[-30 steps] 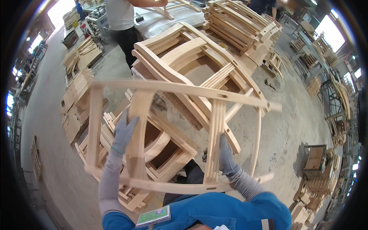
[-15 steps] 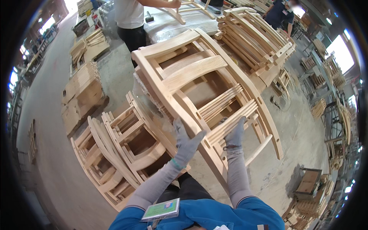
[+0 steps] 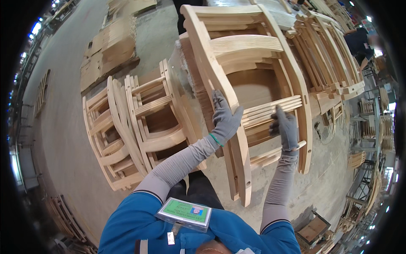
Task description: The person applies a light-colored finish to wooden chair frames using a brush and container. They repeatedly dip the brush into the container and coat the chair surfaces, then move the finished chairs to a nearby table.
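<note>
A pale wooden chair-back frame (image 3: pixel 253 46) with curved rails and thin slats lies on top of a tall stack of the same frames in front of me. My left hand (image 3: pixel 225 118), in a grey glove, presses on the frame's left upright. My right hand (image 3: pixel 285 127), also gloved in grey, rests on the bundle of thin slats and the lower rail. Both hands lie flat on the wood rather than closed around it.
A lower stack of similar frames (image 3: pixel 135 127) leans on the concrete floor to my left. Flat wooden boards (image 3: pixel 108 51) lie farther left. More frame stacks (image 3: pixel 334 59) stand at the right, where another person (image 3: pixel 359 42) works. A wooden crate (image 3: pixel 313 228) sits lower right.
The frame I held up in the air a second ago has come down onto the stack. My hands have shifted from gripping its rails to resting on top of it.
</note>
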Available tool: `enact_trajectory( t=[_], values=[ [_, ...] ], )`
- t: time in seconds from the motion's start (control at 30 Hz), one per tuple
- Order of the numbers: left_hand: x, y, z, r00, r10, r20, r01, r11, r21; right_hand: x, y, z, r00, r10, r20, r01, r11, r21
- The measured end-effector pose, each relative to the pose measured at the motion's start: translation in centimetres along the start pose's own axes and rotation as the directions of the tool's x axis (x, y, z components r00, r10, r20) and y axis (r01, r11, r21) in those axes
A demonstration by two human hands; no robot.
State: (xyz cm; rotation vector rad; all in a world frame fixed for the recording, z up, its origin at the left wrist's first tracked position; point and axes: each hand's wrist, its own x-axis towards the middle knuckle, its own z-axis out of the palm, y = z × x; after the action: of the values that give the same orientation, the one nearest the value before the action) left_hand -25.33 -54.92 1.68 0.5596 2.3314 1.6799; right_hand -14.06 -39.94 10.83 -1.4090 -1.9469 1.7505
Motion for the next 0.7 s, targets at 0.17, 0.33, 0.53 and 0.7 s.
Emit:
enact_trajectory(
  t=[0.17, 0.33, 0.53, 0.7],
  values=[
    [-0.6, -0.4, -2.3, 0.945, -0.192, 0.266, 0.244, 0.953, -0.18, 1.2, 1.9, 6.1, 0.836, -0.549, -0.006, 0.528, 0.807, -0.265],
    [-4.2, -6.0, -7.2, 0.896, -0.31, 0.317, 0.321, 0.947, 0.019, 1.7, -1.0, 13.4, 0.929, -0.302, 0.212, 0.346, 0.513, -0.786],
    [-10.3, -28.2, -14.5, 0.733, -0.68, -0.027, 0.631, 0.694, -0.347, 1.5, 0.0, 16.0, 0.896, -0.434, 0.093, 0.404, 0.71, -0.577],
    [-11.9, -38.2, -20.3, 0.106, -0.98, 0.166, 0.687, -0.048, -0.725, 2.1, 0.8, 15.5, 0.947, -0.319, 0.027, 0.298, 0.849, -0.436]
  ],
)
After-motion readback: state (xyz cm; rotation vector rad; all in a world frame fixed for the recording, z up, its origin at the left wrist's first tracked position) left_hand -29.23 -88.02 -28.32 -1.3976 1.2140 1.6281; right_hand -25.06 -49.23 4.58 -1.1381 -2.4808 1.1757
